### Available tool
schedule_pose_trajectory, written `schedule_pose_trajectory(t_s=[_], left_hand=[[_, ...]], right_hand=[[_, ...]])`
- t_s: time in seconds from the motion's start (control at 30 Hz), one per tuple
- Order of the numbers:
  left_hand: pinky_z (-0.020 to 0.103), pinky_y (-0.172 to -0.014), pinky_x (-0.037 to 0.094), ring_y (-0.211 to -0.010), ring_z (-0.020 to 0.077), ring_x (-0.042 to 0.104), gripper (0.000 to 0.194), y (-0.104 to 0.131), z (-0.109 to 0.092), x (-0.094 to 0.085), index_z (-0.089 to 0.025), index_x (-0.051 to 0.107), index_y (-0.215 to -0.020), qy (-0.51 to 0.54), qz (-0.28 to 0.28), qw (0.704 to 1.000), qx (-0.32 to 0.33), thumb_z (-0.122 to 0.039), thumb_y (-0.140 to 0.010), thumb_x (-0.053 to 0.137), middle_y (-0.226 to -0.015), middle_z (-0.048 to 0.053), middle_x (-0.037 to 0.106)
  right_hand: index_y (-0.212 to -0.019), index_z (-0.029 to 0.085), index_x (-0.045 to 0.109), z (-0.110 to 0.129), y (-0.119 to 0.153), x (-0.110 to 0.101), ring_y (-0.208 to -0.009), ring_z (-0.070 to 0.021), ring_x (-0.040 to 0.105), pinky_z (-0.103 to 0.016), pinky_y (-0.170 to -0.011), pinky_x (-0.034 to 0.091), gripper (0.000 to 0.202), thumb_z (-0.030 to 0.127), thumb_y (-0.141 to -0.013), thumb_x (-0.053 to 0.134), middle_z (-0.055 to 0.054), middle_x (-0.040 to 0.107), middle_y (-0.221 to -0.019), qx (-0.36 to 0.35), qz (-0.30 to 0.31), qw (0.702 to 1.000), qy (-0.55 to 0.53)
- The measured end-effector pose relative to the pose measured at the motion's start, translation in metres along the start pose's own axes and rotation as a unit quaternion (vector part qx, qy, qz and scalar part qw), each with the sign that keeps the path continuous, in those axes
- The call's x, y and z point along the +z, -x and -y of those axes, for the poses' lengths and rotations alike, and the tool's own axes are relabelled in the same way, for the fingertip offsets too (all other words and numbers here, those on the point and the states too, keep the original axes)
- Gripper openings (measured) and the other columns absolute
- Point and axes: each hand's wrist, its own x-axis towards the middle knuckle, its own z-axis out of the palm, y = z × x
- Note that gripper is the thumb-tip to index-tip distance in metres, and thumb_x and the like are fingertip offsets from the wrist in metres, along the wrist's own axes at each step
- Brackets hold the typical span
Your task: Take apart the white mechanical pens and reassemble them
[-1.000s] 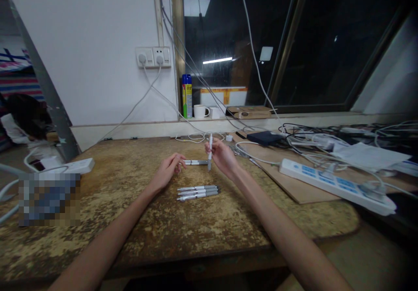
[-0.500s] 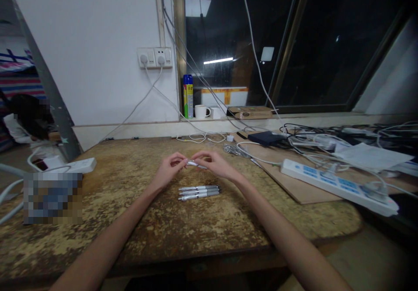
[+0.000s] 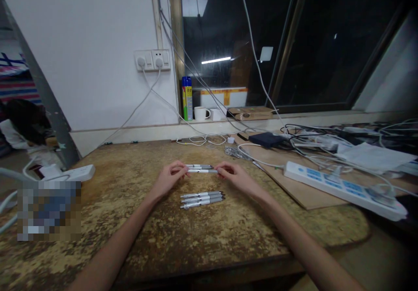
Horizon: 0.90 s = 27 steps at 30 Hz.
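In the head view, the left forearm (image 3: 126, 233) and right forearm (image 3: 298, 233) angle inward over the yellow-brown wooden counter (image 3: 156, 247). Beyond the row of white-and-grey plastic pens (image 3: 202, 198), the left hand (image 3: 169, 178) and right hand (image 3: 237, 178) face each other, fingers pinching opposite ends of a level, white-and-grey pen (image 3: 203, 171).

Pale wall (image 3: 91, 64), left. Dark brown-framed window (image 3: 228, 29), bright strip light (image 3: 216, 60) showing in glass. Worn, patchy yellow-brown table (image 3: 183, 243) below. Floor (image 3: 365, 267) dim.

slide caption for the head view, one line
Left hand and right hand at opposite ends of the far pens; near pens lie on the worn table.
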Motion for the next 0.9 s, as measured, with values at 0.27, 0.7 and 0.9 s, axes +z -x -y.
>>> schedule_pose_trajectory(t_s=[0.27,0.7,0.9], left_hand=[[0.025,-0.06,0.039,-0.068,0.0162,0.058,0.034,0.008,-0.006,-0.024,-0.018,0.076,-0.089,-0.137,0.183,0.974,-0.003,-0.05,-0.084,0.067,-0.077,0.003,0.07],[0.024,-0.058,0.041,-0.067,0.0153,0.06,0.031,0.01,0.0,-0.028,-0.019,0.08,-0.089,-0.152,0.212,0.965,-0.013,-0.048,-0.08,0.072,-0.081,0.006,0.073],[0.026,-0.066,0.047,-0.076,0.0186,0.065,0.027,0.009,-0.003,-0.027,-0.021,0.08,-0.087,-0.157,0.208,0.965,-0.008,-0.045,-0.082,0.069,-0.085,0.006,0.076]], right_hand=[[-0.097,0.018,0.072,0.004,0.019,0.0,-0.081,-0.0208,0.064,-0.031,-0.074,0.047,0.028,0.041,-0.092,0.058,-0.006,0.073,-0.09,0.019,0.1,0.992,0.079],[-0.097,0.016,0.074,0.006,0.024,-0.001,-0.08,-0.0201,0.064,-0.029,-0.07,0.049,0.029,0.041,-0.089,0.062,-0.008,0.074,-0.092,0.015,0.129,0.989,0.076],[-0.095,0.018,0.076,0.007,0.022,0.002,-0.085,-0.0219,0.066,-0.032,-0.076,0.049,0.03,0.043,-0.092,0.059,-0.007,0.076,-0.097,0.003,0.113,0.99,0.089]])
